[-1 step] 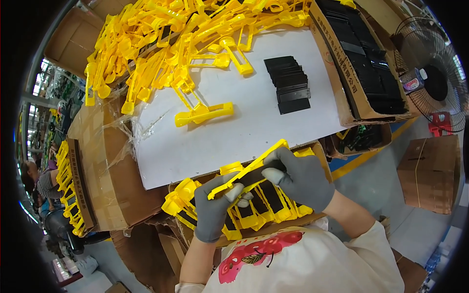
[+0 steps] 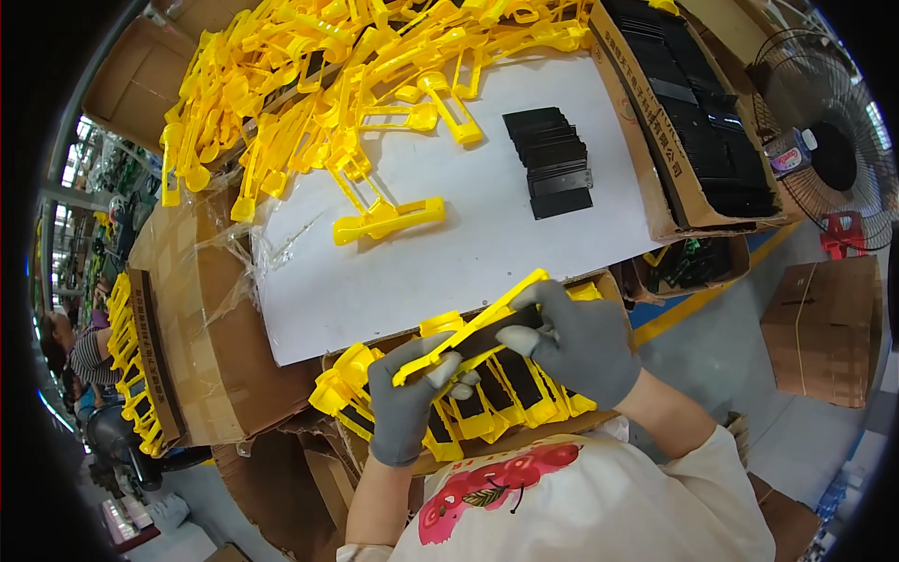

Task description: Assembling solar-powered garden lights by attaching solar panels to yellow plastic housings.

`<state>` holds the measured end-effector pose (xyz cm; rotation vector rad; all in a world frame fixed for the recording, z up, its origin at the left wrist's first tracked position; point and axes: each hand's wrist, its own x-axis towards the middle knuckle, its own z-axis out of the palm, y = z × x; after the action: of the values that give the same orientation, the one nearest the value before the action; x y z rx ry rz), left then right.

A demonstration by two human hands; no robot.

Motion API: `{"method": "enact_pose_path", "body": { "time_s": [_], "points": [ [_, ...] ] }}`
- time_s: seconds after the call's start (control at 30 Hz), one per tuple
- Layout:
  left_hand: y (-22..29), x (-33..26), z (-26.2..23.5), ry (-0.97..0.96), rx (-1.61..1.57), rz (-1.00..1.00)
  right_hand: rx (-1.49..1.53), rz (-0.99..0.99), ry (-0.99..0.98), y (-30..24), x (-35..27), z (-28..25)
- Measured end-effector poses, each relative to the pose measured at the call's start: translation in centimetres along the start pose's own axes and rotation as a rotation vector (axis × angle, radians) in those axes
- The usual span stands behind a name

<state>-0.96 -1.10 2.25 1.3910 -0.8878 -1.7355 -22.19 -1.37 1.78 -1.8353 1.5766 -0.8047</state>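
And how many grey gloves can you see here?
2: one on the left hand, one on the right hand, both holding the yellow frame. More may be hidden in the cluttered background.

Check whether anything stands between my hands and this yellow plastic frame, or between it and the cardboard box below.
Only the grey gloves: the left hand and right hand both grip the yellow plastic frame. Below, other yellow frames fill much of the cardboard box; no separate barrier is visible.
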Motion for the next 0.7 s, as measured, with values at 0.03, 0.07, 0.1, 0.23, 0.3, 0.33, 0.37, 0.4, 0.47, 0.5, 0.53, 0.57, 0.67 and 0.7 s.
{"method": "enact_pose_path", "body": {
  "time_s": [0.03, 0.07, 0.1, 0.23, 0.3, 0.33, 0.37, 0.4, 0.47, 0.5, 0.53, 0.57, 0.67, 0.7],
  "points": [
    [0.0, -0.3, -0.3, 0.003, -0.024, 0.007, -0.179, -0.012, 0.092, -0.3, -0.2, -0.2],
    [0.2, -0.7, -0.4, 0.025, 0.011, 0.025, -0.258, -0.107, 0.259, 0.8, -0.3, 0.0],
    [0.2, -0.9, -0.9, -0.031, 0.027, 0.048, -0.249, -0.166, 0.281, 1.2, 0.0, -0.6],
    [-0.1, -1.0, -1.4, -0.122, 0.126, 0.021, 0.153, -0.079, -0.075, 3.1, -1.1, 0.1],
    [-0.6, -0.9, -1.3, -0.183, 0.134, -0.031, 0.132, -0.046, -0.155, 3.5, -2.7, 0.2],
    [-0.9, -1.0, -1.2, -0.188, 0.137, -0.047, 0.054, -0.022, -0.139, 3.1, -3.6, 0.2],
    [-1.1, -1.2, -1.0, -0.193, 0.14, -0.062, 0.026, -0.027, -0.068, 3.0, -4.5, 0.7],
    [-1.1, -1.5, -0.7, -0.159, 0.156, -0.102, 0.028, -0.022, -0.068, 3.1, -5.3, 1.1],
    [-1.1, -1.7, -0.2, -0.133, 0.213, -0.129, -0.013, 0.056, -0.079, 3.3, -6.8, 1.6],
    [-0.9, -1.8, 0.0, -0.107, 0.268, -0.152, -0.031, 0.063, -0.065, 3.4, -7.6, 2.1],
    [-0.6, -1.5, 0.1, -0.083, 0.318, -0.172, -0.028, 0.061, -0.067, 3.3, -8.0, 2.1],
    [-1.1, -1.0, -0.1, -0.078, 0.511, 0.074, -0.056, 0.056, -0.218, 3.3, -8.3, 1.9],
    [-0.2, 1.1, 0.9, -0.13, 0.922, 0.387, -0.167, 0.001, -0.451, 3.8, -8.8, 1.6],
    [-0.3, 2.0, 1.1, -0.176, 1.021, 0.43, -0.169, 0.042, -0.571, 3.7, -8.4, 1.0]
  ]
}}
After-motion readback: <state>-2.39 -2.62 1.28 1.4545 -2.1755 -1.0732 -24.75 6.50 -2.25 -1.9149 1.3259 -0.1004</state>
